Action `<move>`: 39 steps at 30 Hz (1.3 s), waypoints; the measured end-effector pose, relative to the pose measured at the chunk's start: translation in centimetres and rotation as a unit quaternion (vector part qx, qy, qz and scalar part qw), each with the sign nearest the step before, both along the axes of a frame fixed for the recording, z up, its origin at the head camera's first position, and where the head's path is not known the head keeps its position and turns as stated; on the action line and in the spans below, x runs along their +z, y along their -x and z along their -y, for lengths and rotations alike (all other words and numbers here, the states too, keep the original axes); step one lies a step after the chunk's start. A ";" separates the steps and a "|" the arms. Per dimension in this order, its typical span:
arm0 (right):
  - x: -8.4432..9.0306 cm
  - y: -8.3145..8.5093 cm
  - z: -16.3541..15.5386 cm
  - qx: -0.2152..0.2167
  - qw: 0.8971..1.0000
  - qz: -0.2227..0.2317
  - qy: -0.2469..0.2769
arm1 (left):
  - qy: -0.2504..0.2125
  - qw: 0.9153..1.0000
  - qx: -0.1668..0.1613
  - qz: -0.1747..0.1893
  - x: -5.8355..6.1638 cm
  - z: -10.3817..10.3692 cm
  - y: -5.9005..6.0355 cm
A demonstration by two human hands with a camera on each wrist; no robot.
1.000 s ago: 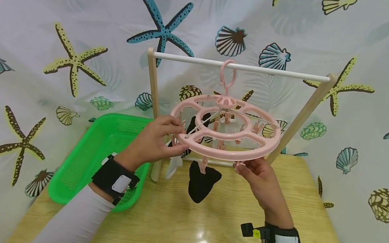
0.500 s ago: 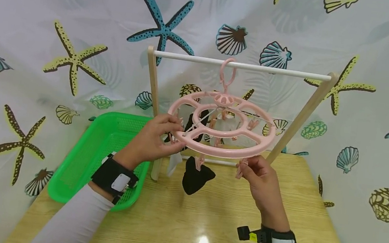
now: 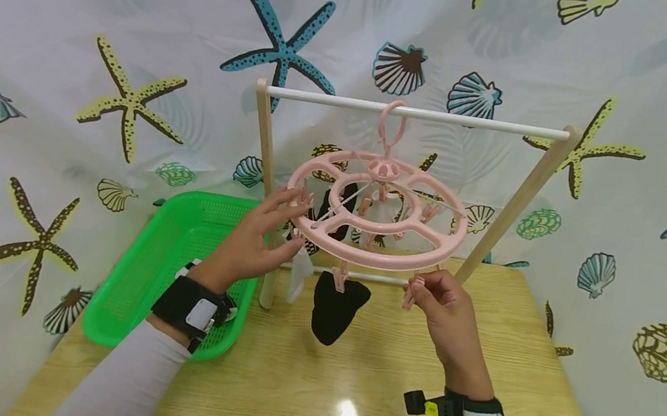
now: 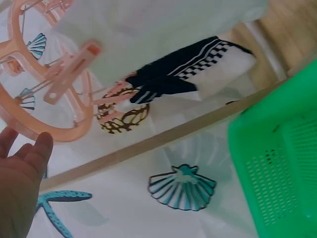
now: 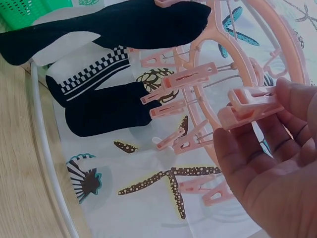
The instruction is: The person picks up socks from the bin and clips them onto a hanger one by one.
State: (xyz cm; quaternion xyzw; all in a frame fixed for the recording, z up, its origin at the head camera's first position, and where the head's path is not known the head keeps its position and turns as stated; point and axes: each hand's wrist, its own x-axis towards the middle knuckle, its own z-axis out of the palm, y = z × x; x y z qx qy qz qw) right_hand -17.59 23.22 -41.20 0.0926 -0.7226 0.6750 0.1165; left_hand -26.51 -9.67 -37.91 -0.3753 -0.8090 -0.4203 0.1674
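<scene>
A pink round clip hanger hangs by its hook from the rack's white bar. At its right front, my right hand pinches a pink clothespin between thumb and fingers; nothing shows in its jaws. My left hand, fingers spread and fairly straight, is at the hanger's left rim. From a front clip hangs a black sock. Farther back, a dark sock with a checkered band hangs on the left side, partly covered by the hanger in the head view.
A green plastic basket stands at the left of the wooden table, with small black and white items partly hidden by my left wrist. Wooden posts hold the bar. A shell-and-starfish patterned sheet covers the back.
The hanger has shifted slightly left, along with the black sock. My left hand has loosened from the rim and spread its fingers. My right hand keeps pinching the clothespin, moved slightly left.
</scene>
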 end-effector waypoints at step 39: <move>0.2 -0.3 -0.5 0.003 1.000 0.016 -0.023 | 0.122 0.808 0.304 0.491 -15.9 13.0 6.1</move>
